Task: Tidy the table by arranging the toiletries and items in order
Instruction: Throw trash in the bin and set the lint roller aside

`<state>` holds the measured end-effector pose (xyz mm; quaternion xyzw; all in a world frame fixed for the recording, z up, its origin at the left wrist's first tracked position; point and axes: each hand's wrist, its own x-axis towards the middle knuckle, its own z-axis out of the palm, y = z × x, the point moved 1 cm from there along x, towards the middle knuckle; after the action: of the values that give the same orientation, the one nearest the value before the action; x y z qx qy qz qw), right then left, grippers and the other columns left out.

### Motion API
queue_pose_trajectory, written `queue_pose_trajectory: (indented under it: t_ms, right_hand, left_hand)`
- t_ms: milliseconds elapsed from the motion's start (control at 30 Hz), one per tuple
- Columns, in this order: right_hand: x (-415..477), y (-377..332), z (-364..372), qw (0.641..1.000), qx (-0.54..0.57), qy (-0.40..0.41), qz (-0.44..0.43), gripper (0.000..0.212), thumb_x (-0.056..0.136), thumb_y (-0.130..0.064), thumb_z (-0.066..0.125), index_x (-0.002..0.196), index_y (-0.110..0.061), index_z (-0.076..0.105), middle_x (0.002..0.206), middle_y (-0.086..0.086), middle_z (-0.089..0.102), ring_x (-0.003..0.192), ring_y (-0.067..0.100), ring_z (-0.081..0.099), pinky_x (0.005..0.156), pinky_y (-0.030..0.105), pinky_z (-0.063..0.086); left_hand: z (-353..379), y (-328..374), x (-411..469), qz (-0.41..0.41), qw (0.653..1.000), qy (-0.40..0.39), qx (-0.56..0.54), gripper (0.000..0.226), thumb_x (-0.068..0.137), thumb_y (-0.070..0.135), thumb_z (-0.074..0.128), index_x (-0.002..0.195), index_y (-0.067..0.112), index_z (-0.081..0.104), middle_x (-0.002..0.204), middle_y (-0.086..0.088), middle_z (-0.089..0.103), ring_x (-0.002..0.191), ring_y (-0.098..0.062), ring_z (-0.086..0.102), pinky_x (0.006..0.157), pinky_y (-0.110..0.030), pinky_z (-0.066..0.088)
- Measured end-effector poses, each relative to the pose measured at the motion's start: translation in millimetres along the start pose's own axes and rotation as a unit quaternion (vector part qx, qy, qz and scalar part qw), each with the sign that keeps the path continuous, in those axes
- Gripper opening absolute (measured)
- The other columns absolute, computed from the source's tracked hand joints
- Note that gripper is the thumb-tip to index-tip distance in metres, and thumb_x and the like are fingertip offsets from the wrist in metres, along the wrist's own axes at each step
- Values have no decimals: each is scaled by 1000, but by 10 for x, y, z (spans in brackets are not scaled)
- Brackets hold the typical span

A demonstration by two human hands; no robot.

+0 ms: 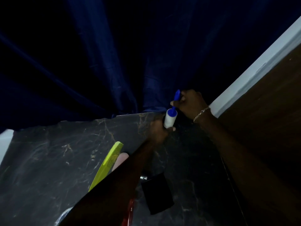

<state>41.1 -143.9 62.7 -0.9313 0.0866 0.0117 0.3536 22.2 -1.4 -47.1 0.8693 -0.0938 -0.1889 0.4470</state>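
Observation:
A lint roller (170,119) with a white roll and a blue handle is held over the far right corner of the dark marble table (57,160). My left hand (158,132) grips the white roll from below. My right hand (191,103), with a chain bracelet on the wrist, holds the blue handle at the top. A yellow-green comb (106,163) lies on the table beside my left forearm. A pale pink item (120,159) shows next to the comb, partly hidden by that arm.
A black rectangular object (157,194) lies on the table between my arms. Something red (130,209) peeks out under my left forearm. A dark blue curtain (97,62) hangs behind the table. A white wall edge and a brown wooden surface (268,103) are at the right.

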Motion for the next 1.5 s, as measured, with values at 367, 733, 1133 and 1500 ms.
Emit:
queue_pose_trajectory:
  t_ms: [367, 733, 1133, 1500]
  right_hand:
    - [-1, -5, 133, 998, -54, -9, -41, 18, 84, -27, 74, 83, -15, 61, 94, 4, 59, 86, 16, 56, 77, 26, 41]
    - [-110, -55, 162, 998, -44, 17, -35, 17, 87, -17, 69, 98, -5, 66, 103, 12, 66, 96, 25, 65, 81, 29, 48]
    - [-174, -115, 134, 999, -37, -4, 15, 16, 88, -21, 69, 100, -10, 65, 99, 8, 70, 83, 16, 61, 71, 25, 41]
    - [-380, -225, 34, 999, -36, 18, 37, 74, 86, -21, 71, 150, -12, 34, 148, 17, 42, 134, 33, 47, 106, 48, 46]
  left_hand:
    - [114, -109, 214, 13, 997, 72, -36, 52, 91, 26, 77, 137, 9, 59, 133, -8, 68, 123, -23, 62, 109, -41, 47]
    - [87, -62, 152, 18, 996, 82, -22, 54, 92, 25, 76, 140, 9, 57, 136, -9, 66, 126, -24, 61, 109, -35, 46]
    - [-145, -26, -25, 2, 1000, 1, 24, 105, 86, 50, 77, 164, 15, 16, 159, -14, 45, 145, -31, 45, 117, -43, 40]
    - [-421, 17, -450, 104, 959, 101, 244, 99, 91, 81, 40, 162, 15, 20, 167, -14, 29, 157, -31, 24, 122, -51, 30]
